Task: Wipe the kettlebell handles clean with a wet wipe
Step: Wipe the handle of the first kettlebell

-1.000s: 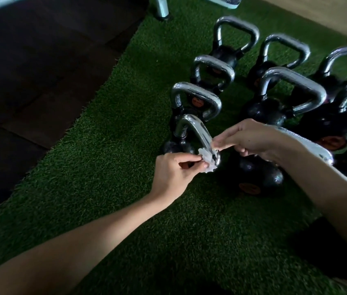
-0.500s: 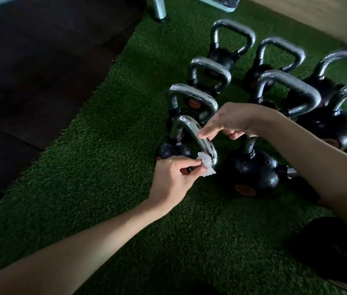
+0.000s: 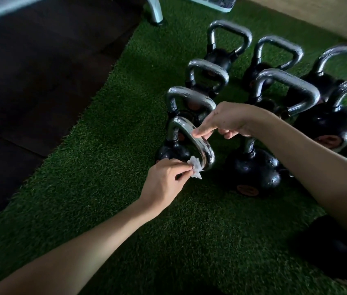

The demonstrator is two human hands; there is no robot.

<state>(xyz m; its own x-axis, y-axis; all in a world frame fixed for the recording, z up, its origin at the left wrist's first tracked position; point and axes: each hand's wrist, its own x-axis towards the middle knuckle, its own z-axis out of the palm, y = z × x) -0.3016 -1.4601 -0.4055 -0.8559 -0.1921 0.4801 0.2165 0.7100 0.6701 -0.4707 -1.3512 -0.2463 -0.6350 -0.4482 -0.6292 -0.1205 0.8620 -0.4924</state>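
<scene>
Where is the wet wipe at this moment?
Head view, centre: the wet wipe is pinched in the left hand, against the near end of the nearest kettlebell's handle.

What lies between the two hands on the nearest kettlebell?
Head view: a stretch of the chrome handle runs from the right hand down to the wet wipe pinched in the left hand.
</scene>
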